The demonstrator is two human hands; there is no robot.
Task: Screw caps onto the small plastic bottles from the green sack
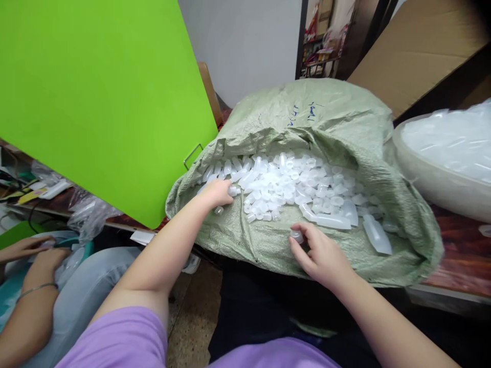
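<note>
Looking down, we see a green woven sack (264,115) gaping open, translucent bottles (377,235) and small white pieces (274,189) heaped in its mouth, the deeper contents hidden by folds. The frame cuts off a tub (439,180) piled with blurred white items. The left hand (218,194) curls at the heap, its grip impossible to tell; the right hand (316,250) pinches a clear piece (296,236) over the sack's near edge.

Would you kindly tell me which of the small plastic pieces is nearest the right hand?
It is the piece between thumb and forefinger of the right hand, in front of the pile; every other piece lies farther off.
</note>
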